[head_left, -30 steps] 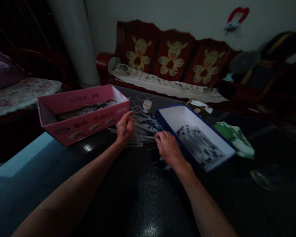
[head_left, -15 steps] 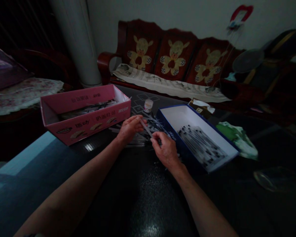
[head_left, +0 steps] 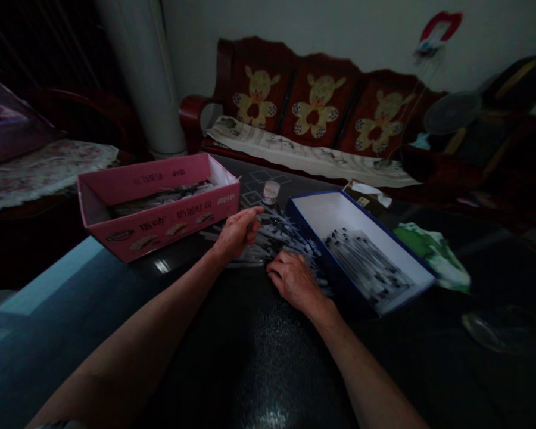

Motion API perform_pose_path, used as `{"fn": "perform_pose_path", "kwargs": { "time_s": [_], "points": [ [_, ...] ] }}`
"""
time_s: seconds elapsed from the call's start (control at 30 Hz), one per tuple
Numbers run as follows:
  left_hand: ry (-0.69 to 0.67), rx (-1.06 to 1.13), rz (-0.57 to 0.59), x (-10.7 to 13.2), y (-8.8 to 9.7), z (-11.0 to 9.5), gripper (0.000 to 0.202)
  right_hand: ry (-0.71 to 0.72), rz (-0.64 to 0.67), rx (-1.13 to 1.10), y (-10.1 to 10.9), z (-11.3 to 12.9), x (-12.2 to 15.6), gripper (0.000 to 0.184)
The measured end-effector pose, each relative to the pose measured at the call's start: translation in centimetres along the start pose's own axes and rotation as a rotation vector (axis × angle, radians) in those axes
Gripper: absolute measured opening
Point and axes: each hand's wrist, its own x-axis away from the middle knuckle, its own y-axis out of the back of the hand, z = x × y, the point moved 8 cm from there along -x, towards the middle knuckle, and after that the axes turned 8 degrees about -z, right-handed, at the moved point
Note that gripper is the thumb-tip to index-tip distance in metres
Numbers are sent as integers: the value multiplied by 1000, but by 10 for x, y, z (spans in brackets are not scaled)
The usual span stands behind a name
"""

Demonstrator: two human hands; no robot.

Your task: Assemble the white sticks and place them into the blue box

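Observation:
Slim, pale, pen-like sticks lie in a loose pile (head_left: 279, 229) between two boxes on the dark table. My left hand (head_left: 236, 233) hovers at the pile's left side, index finger extended and the other fingers curled in. Whether something sits inside those curled fingers is hidden. Low over the near side of the pile, my right hand (head_left: 295, 277) has bent fingers with the thumb apart, and nothing shows in it. The blue box (head_left: 306, 235) at the right contains similar sticks (head_left: 364, 259) with dark ends, lined up roughly side by side.
A pink box (head_left: 174, 223) with more sticks inside stands at the left. Behind the pile is a small round tub (head_left: 270, 190). A green and white packet (head_left: 431, 253) lies right of the blue box. Beyond the table stands a wooden sofa (head_left: 290, 89).
Half a second ago both hands held one pale stick between them; it no longer shows. My right hand has dropped toward the pile, and my left index finger now points outward.

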Motion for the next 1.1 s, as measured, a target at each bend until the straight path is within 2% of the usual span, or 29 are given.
{"fn": "perform_pose_path", "kwargs": {
  "time_s": [0.17,0.3,0.4,0.53,0.67,0.77,0.87,1.0,1.1],
  "points": [
    [23,50,57,1,-3,-1,37,-65,-100,-159,14,-11,-3,11],
    [34,94,26,-1,2,-2,36,-158,-276,-385,43,-33,-4,16],
    [33,103,-12,-3,5,-2,34,-204,-310,-508,56,-46,-2,17],
    [31,60,2,-2,3,0,37,-408,-307,-880,54,-63,3,18],
    [-8,-55,80,0,-3,4,42,-474,-398,-1260,51,-65,3,42],
    [-133,-220,143,3,-9,2,41,-495,-649,-1294,63,-72,8,21],
    [-355,-466,171,10,-16,-8,34,-492,-828,-1274,74,-76,11,14],
    [-597,-689,207,21,-28,-17,30,-516,-845,-1364,72,-75,10,13],
    [-645,-735,237,24,-32,-17,30,-533,-839,-1370,67,-75,10,14]
  ]
}}
